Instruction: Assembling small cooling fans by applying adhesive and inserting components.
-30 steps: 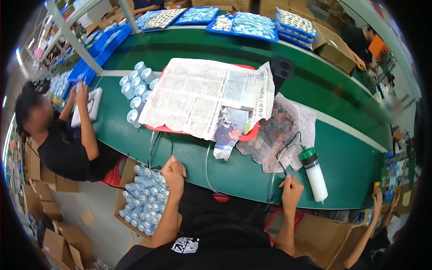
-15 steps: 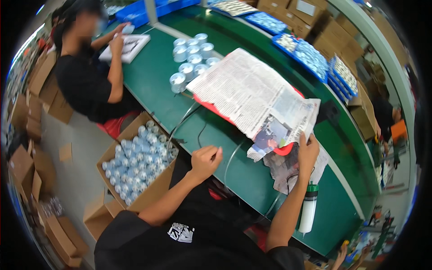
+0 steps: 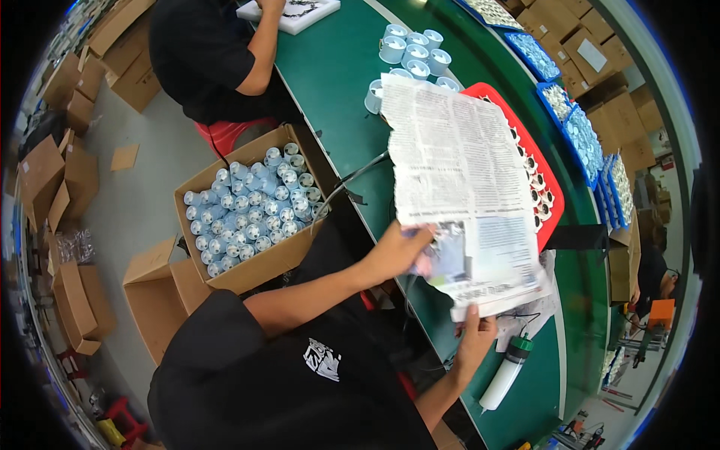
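Observation:
A torn newspaper sheet [image 3: 461,165] is held over the green workbench [image 3: 341,112]. My left hand [image 3: 401,249] grips its near left edge, fingers closed. My right hand [image 3: 477,337] pinches its lower edge, thumb on top. Partly under the sheet lies a red tray [image 3: 553,214] with rows of small white-and-dark parts. Beside my right hand lies a white syringe-like tube with a green cap [image 3: 505,373], a thin dark line near its cap. Another crumpled paper [image 3: 546,304] shows behind the sheet.
Several clear cups [image 3: 415,54] stand beyond the newspaper. A cardboard box [image 3: 296,262] full of similar cups sits left of the bench. A co-worker [image 3: 202,60] sits at the far left by a white foam block [image 3: 307,15]. Blue trays [image 3: 581,135] line the far side.
My left hand has moved right and taken hold of the newspaper. The sheet has been lifted and drawn toward me, uncovering much of the red tray. The view has shifted.

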